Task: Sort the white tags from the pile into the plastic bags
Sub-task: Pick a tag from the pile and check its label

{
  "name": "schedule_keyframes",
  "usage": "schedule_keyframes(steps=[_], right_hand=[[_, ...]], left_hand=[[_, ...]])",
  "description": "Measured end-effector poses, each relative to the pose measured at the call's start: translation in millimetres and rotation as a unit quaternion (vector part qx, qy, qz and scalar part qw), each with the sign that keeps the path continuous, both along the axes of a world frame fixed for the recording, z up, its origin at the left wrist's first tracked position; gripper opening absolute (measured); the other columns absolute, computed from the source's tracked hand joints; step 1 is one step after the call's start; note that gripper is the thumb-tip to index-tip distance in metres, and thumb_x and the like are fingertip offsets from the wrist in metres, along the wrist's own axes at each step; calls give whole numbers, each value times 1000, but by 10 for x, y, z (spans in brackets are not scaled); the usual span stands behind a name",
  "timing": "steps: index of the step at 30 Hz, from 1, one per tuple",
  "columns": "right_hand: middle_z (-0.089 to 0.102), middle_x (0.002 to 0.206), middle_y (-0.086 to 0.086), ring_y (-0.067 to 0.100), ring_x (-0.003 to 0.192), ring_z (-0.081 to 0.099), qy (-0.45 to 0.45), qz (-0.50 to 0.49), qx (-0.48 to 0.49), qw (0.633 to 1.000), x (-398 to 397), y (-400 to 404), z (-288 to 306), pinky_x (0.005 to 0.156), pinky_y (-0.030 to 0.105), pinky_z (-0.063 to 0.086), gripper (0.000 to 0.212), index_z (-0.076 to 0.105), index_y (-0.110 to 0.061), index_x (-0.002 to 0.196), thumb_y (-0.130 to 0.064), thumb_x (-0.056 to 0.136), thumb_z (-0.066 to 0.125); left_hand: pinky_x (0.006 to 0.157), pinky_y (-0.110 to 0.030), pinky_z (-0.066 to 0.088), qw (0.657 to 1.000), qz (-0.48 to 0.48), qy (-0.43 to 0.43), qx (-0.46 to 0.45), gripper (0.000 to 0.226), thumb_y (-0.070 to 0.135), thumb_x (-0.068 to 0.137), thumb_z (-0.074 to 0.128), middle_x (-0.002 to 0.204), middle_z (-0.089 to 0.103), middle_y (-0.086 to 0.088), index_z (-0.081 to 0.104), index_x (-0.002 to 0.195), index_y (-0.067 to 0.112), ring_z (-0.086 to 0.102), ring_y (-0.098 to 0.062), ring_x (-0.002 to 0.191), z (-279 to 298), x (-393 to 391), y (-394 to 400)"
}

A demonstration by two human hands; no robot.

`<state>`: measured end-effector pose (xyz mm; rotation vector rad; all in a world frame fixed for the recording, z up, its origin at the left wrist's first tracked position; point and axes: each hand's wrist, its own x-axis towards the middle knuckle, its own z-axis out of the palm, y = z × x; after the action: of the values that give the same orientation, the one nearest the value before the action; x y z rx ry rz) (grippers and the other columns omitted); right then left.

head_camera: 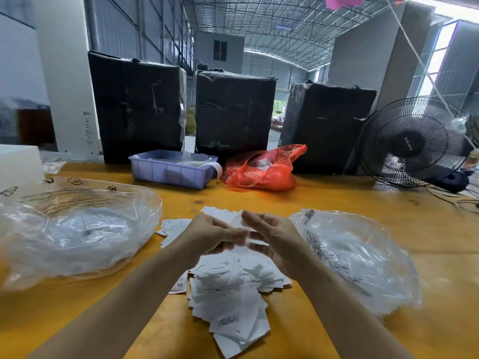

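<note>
On the left of the yellow desk [337, 203] lies a big clear plastic bag [75, 229], and it looks quite full of white tags already. Behind it, farther back, sit a purple tray [171, 172] and a red bag [261, 169]. In the middle is the pile of white tags [233, 286], spread out flat, some marked XS. Over the pile, the left hand [212, 234] and the right hand [274, 237] come close together. Their fingers are bent and blurry, and they seem to pinch one white tag [252, 235] between them, but I cannot tell for sure. On the right lies a second clear plastic bag [363, 257], with some tags inside too. A black fan [412, 143] stands far right. I think the job is partly done: both bags hold tags, yet many are left in the pile
</note>
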<state>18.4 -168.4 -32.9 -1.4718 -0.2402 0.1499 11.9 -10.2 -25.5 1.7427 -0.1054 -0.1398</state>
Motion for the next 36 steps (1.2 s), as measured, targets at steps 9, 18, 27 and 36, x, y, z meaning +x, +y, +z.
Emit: schedule_keyframes(steps=[9,18,27,36], right_hand=[[64,60,-1,10,57,58,-2,-37,15,999,8,-53,8,60,22,43,15,64,-11,70,-21,79,70],[70,69,8,12,55,62,35,-2,2,999,-22,-27,18,50,20,49,11,64,-5,75,-8,85,65],[66,64,12,16,52,60,27,6,65,998,-116,172,-4,50,20,49,14,58,-7,75,-8,90,60],[70,89,7,8,69,57,-213,-148,-424,868,108,-140,-153,60,18,44,22,66,-8,94,-29,88,65]], left_hand=[[53,-18,49,997,-59,41,7,33,41,57,79,71,72,-6,69,64,10,64,-9,58,50,18,45],[52,-18,47,983,123,19,-131,8,12,84,68,65,68,-2,68,79,6,57,-12,59,90,79,77],[58,-19,50,935,120,18,-333,7,9,78,69,68,73,-4,64,83,9,66,-12,64,81,65,-79],[46,-14,48,946,175,-26,-273,14,13,72,75,61,71,1,65,80,7,63,-4,50,71,87,30]])
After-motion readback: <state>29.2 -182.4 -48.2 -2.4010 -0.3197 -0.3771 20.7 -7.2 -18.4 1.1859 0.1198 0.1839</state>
